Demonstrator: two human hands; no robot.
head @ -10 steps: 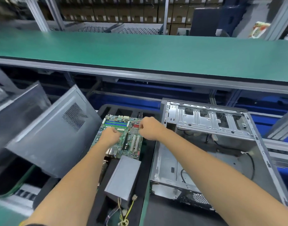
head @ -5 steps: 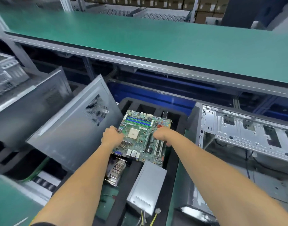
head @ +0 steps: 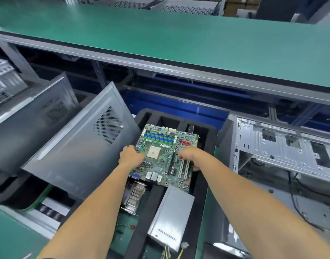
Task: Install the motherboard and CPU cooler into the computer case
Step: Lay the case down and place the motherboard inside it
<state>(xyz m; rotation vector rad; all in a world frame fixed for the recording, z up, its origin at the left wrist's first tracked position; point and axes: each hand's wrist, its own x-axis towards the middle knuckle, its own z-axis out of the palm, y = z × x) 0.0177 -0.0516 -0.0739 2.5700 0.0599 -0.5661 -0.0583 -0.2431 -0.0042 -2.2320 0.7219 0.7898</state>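
A green motherboard [head: 166, 152] with blue memory slots and a tan CPU socket lies over the black foam tray [head: 201, 184]. My left hand [head: 130, 155] grips the board's left edge. My right hand [head: 188, 156] grips its right side by the white expansion slots, thumb under the edge. A finned metal CPU cooler [head: 134, 195] sits in the tray just below the board's near left corner. The open computer case [head: 283, 154] lies on its side to the right, its drive cage and loose black cables showing.
A grey power supply [head: 171, 219] with yellow wires lies in the tray near me. Two grey case side panels [head: 80, 146] lean at the left. A green conveyor belt [head: 179, 43] runs across the back, with blue bins under it.
The view has swung left and down toward the tray. Both hands have stayed on the motherboard's edges, and the board now looks slightly raised and more fully uncovered.
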